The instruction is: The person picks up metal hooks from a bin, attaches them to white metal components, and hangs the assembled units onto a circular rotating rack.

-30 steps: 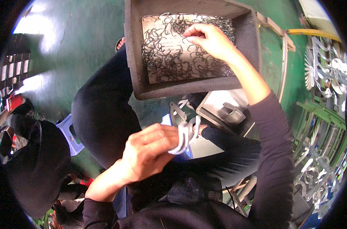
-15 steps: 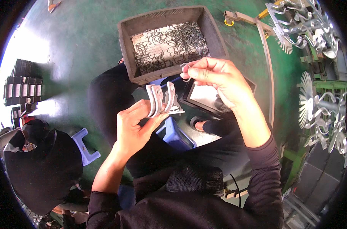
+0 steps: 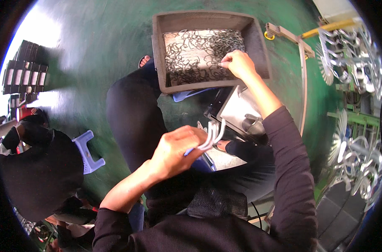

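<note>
My left hand [image 3: 176, 153] is closed round a few curved silver metal brackets [image 3: 216, 133], whose bent ends stick out past the fingers; they are somewhat blurred. A large grey plastic bin [image 3: 212, 86] lies ahead, with many bent dark wire hooks [image 3: 184, 47] spread over a pale sheet inside. Over the bin's right part is my right hand [image 3: 240, 65], its thumb and fingers pinched together just above the hooks. What sits between those fingertips is too small to make out.
Below the bin stands an open dark box [image 3: 237, 105] with a pale inside. To the left are a seated person in black [image 3: 43, 168], a blue stool [image 3: 88, 151] and stacked dark crates [image 3: 26, 77]. Shiny metal parts [image 3: 355, 54] hang at the right, beside a metal frame [image 3: 302, 80].
My right hand has gone from near the brackets, where it held a wire hook, forward into the bin. My left hand has moved right and lower, turning the brackets.
</note>
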A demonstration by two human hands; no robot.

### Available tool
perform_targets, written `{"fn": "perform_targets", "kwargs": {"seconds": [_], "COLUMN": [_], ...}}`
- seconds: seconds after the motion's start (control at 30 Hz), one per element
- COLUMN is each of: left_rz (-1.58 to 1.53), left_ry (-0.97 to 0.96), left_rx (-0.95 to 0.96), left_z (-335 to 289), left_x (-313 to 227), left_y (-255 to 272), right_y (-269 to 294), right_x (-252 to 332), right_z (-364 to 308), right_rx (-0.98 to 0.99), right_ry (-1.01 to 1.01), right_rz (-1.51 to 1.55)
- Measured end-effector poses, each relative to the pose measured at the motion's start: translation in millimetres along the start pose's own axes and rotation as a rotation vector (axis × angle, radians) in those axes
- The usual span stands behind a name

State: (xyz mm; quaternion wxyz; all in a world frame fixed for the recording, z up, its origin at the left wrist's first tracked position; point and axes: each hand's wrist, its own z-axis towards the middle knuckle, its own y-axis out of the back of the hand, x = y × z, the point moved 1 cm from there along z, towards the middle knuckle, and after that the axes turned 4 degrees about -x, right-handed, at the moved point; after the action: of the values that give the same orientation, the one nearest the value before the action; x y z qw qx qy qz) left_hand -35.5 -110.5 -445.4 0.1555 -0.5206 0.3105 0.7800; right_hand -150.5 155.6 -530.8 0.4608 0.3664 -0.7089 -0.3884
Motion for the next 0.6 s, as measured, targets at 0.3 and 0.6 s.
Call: {"fn": "perform_targets", "kwargs": {"seconds": [0.3,0.6], "left_rz": [-0.143,-0.138], "left_ry": [0.095,0.136], "left_rx": [0.036,0.061], "left_z": [3.2,6.1], "left_x": [23.5,29.7], "left_y": [7.4,12.5], "right_y": [-61.1,-42.5], "right_x": [51.7,43.0], "right_z": [63.6,81.2], "right_rx": [0.260,0.201], "right_ry": [0.570,0.517], "right_rz": [-0.283,-0.254]}}
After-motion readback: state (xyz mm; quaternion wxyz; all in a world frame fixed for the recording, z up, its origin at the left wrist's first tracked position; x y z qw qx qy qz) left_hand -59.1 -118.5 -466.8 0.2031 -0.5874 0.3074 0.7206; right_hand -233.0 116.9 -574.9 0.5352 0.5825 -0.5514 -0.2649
